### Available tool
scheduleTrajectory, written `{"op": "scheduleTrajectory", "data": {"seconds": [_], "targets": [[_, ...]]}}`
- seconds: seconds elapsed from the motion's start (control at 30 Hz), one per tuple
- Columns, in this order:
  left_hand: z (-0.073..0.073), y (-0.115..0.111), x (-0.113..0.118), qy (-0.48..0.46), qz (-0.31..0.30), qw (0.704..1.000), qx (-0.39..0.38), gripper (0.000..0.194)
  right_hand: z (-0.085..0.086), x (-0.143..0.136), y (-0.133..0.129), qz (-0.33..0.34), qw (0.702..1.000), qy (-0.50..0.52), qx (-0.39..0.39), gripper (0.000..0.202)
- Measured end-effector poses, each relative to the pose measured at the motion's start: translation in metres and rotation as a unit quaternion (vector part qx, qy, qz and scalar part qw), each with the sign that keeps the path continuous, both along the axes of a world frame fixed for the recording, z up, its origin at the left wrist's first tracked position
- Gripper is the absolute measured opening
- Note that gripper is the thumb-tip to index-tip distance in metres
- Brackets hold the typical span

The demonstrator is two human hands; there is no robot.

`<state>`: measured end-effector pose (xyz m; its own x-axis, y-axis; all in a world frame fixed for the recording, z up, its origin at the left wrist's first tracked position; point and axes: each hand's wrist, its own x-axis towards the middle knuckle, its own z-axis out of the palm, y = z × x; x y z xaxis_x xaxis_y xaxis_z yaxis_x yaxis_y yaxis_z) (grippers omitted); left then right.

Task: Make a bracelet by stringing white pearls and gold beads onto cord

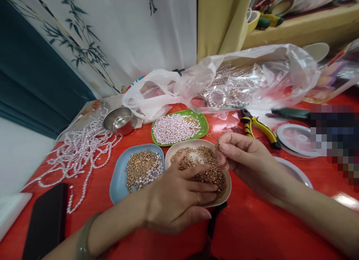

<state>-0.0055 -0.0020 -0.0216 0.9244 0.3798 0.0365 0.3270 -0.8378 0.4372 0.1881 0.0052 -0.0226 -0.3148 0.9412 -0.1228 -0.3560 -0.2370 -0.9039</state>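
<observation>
Head cam: left hand is palm-down over the gold beads in the cream plate, fingers spread. Right hand, just right of it, has thumb and index pinching a tiny gold bit, too small to make out properly. Blue plate sits left, green plate on the far side. Writing-wise, the white curtain has a dark brush mark, can't read it. Blue-and-red print behind the plastic bag is mostly hidden too.
</observation>
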Motion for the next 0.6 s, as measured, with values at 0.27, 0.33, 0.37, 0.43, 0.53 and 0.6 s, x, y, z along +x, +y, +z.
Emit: {"op": "scheduleTrajectory", "data": {"seconds": [0.27,0.33,0.37,0.43,0.53,0.6], "targets": [[0.003,0.007,-0.018,-0.071,0.044,0.995,0.056,0.046,0.001,-0.001,0.000,-0.001,1.000,-0.020,0.011,0.018],[0.001,0.006,-0.016,-0.072,0.048,0.995,0.054,0.048,0.001,-0.001,0.001,-0.001,1.000,-0.020,0.012,0.018],[-0.001,0.006,-0.014,-0.069,0.042,0.995,0.052,0.049,0.001,-0.001,0.001,0.000,1.000,-0.019,0.013,0.018],[-0.006,0.003,-0.008,-0.054,0.018,0.997,0.049,0.050,0.000,-0.001,0.002,0.003,1.000,-0.017,0.012,0.018],[-0.011,0.000,-0.002,-0.023,0.002,0.998,0.056,0.051,-0.001,0.000,0.002,0.007,1.000,-0.010,0.009,0.017],[-0.010,-0.001,-0.003,-0.020,0.005,0.998,0.067,0.050,-0.001,0.000,0.001,0.010,1.000,-0.004,0.008,0.016]]}}
